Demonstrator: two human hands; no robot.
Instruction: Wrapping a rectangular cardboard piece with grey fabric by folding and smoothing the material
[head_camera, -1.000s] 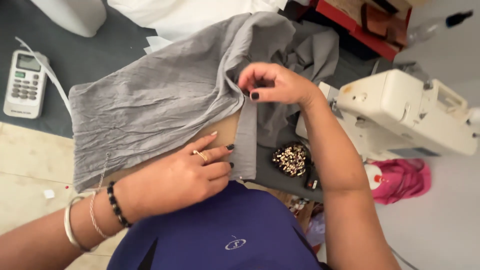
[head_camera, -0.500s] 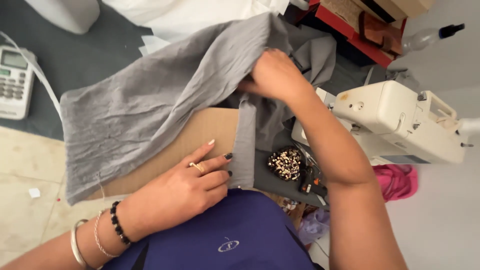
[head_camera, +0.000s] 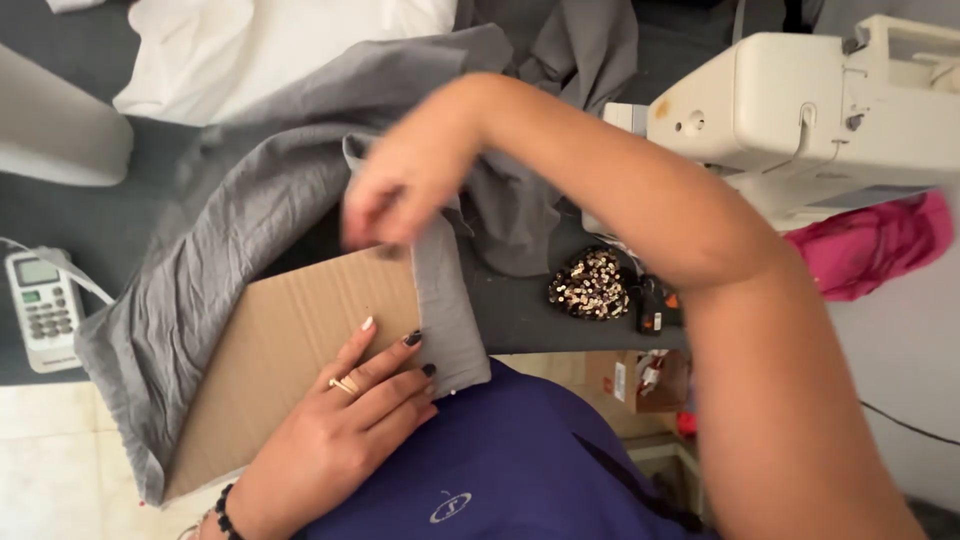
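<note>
A: Status, hands?
B: My left hand (head_camera: 345, 425) lies flat, fingers spread, pressing the cardboard sheet (head_camera: 300, 350) on the counter (head_camera: 560, 310). My right hand (head_camera: 405, 185) pinches the folded edge of the grey fabric (head_camera: 250, 220) draped over the cardboard.

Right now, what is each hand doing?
Left hand: open, flat on the cardboard, fingertips at the grey cloth edge.
Right hand: closed, pinching the grey cloth.
</note>
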